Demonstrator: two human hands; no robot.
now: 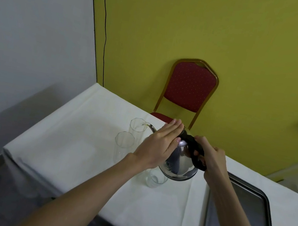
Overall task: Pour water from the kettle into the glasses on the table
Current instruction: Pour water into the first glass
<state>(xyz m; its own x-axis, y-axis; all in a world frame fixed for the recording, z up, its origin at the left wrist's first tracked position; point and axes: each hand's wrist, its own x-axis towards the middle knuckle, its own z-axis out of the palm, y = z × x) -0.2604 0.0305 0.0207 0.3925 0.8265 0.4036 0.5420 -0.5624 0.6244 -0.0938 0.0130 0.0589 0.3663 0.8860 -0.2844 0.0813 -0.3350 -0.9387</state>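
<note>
A shiny steel kettle with a black handle is tilted to the left above the table. Its spout reaches over the rim of the far tall glass. My right hand grips the black handle. My left hand lies flat, fingers together, on the kettle's lid and top. A second tall glass stands just in front of the far one. A shorter glass stands under the kettle's body, partly hidden by my left wrist.
The table has a white cloth. A metal tray lies on its right side. A red chair with a gold frame stands behind the table against the yellow wall.
</note>
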